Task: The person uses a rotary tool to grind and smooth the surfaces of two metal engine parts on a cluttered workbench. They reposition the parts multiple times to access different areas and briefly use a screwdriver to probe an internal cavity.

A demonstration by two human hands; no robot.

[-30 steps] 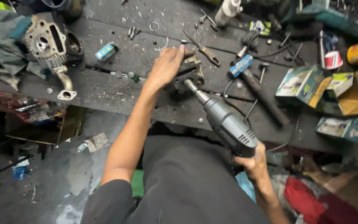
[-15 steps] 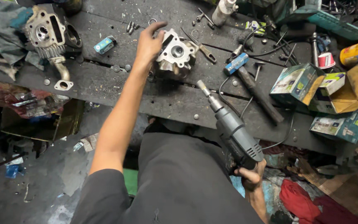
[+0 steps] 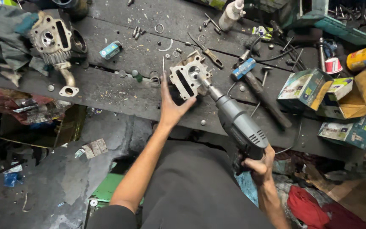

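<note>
A small metal engine cylinder head (image 3: 187, 78) stands tilted on the dark workbench (image 3: 119, 91). My left hand (image 3: 171, 107) props it from below and the left, palm against its near side, fingers spread upward. My right hand (image 3: 257, 163) grips the handle of a grey electric drill (image 3: 236, 123). The drill's bit reaches up and left into a round port on the cylinder head's face.
A second cylinder head (image 3: 51, 40) lies at the bench's far left on rags. A hammer (image 3: 259, 91), screwdriver (image 3: 206, 51), loose bolts and washers, a spray bottle (image 3: 230, 15) and several small cardboard boxes (image 3: 303, 89) crowd the bench. Rags and scraps lie on the floor below.
My left hand slid from the top of the cylinder head to its near side and tilted it up. The drill moved forward until its bit entered the part.
</note>
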